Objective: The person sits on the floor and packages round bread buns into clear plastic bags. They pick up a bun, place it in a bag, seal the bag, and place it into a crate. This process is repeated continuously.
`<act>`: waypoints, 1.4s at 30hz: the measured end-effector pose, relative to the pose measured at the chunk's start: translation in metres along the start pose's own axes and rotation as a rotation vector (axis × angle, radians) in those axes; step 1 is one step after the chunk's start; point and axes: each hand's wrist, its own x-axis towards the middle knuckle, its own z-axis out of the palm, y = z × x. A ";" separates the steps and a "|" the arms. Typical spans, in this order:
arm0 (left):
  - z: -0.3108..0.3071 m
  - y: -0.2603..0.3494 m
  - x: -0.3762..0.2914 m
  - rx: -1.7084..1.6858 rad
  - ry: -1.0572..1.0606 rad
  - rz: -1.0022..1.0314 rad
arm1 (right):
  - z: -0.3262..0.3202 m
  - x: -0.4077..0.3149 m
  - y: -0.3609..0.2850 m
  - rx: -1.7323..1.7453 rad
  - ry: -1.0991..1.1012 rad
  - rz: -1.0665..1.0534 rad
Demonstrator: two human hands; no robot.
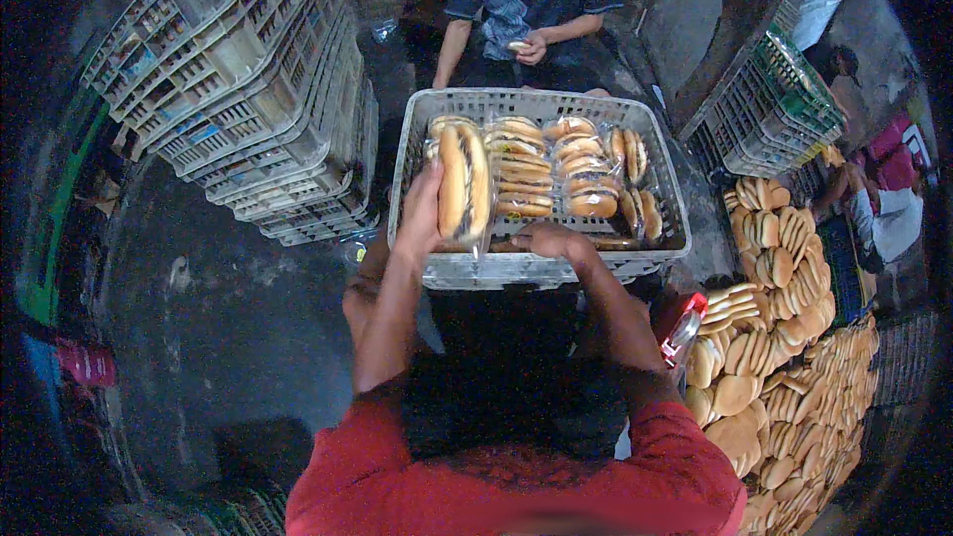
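My left hand [423, 210] holds a clear plastic pack of filled bread buns [463, 182] upright over the left side of a grey plastic crate [674, 197]. Inside the crate lie several more packs of filled buns, in a middle column [523, 177] and a column right of it [584, 167], with others along the right wall [642, 212]. My right hand [552, 240] reaches over the crate's near edge, low beside the middle column. Its fingertips touch something brown near the crate floor; whether they grip it cannot be told.
Tall stacked crates [246, 82] stand at the left. Across from me sits a person in a dark shirt [536, 0], holding a small item. Many loose buns [789, 357] are heaped at the right, near a red-and-clear plastic package [683, 331]. More crates [767, 104] and other people are beyond.
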 end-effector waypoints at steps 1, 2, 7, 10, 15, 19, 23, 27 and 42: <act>0.000 -0.010 -0.011 -0.116 0.034 -0.058 | 0.003 -0.005 -0.003 -0.026 0.060 0.042; 0.006 -0.025 -0.022 -0.071 0.024 -0.016 | 0.008 -0.006 -0.009 0.246 0.248 -0.073; 0.046 -0.091 -0.057 0.921 0.159 0.419 | 0.059 -0.053 -0.038 1.608 0.675 -0.040; 0.058 -0.104 -0.095 0.260 0.055 -0.024 | 0.073 -0.087 -0.035 1.054 0.926 0.026; 0.071 -0.098 -0.128 0.054 -0.101 -0.113 | 0.078 -0.134 -0.037 0.710 0.936 0.201; 0.068 -0.081 -0.131 -0.411 -0.233 -0.167 | 0.076 -0.151 -0.038 1.581 0.854 -0.014; 0.068 -0.077 -0.139 0.277 -0.126 -0.049 | 0.083 -0.147 -0.038 1.068 0.777 0.078; 0.069 -0.072 -0.144 -0.123 -0.083 -0.098 | 0.101 -0.144 -0.047 1.359 0.703 0.019; 0.081 -0.069 -0.137 0.461 -0.134 -0.091 | 0.076 -0.173 -0.065 1.040 0.850 -0.160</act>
